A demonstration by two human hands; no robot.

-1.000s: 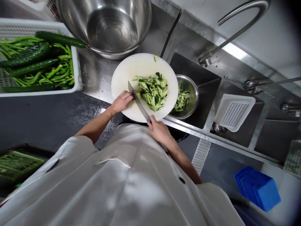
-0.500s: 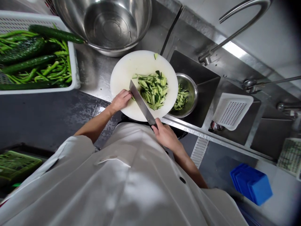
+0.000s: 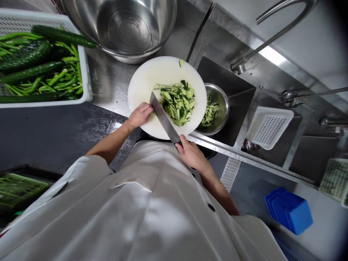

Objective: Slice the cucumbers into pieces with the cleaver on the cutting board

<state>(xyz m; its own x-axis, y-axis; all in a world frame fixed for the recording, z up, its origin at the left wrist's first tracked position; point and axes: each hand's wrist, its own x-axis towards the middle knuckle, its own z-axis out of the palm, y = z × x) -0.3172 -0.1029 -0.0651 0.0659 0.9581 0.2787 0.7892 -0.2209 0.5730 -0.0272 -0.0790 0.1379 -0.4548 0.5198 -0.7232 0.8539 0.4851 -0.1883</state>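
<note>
My right hand (image 3: 191, 152) is closed round the dark handle of a kitchen knife (image 3: 165, 119). The blade lies slantwise over a round white cutting board (image 3: 141, 76), its tip by the fingers of my left hand (image 3: 140, 114). Those left fingers are curled down on the board against the blade's left side, around a piece of cucumber that is nearly all hidden. Right of the blade is a heap of sliced cucumber (image 3: 179, 103), pale green with dark skin. One loose slice (image 3: 181, 63) lies at the board's far edge.
A metal bowl (image 3: 225, 108) of cut cucumber stands in the sink, partly under the board's right edge. Behind the board is a large steel basin (image 3: 130, 29). A white basket (image 3: 88, 79) at left holds cucumbers and green peppers. A tap (image 3: 272, 40) arches over the sinks.
Both hands and the knife stay in nearly the same place on the board. The whole view has shifted very slightly.
</note>
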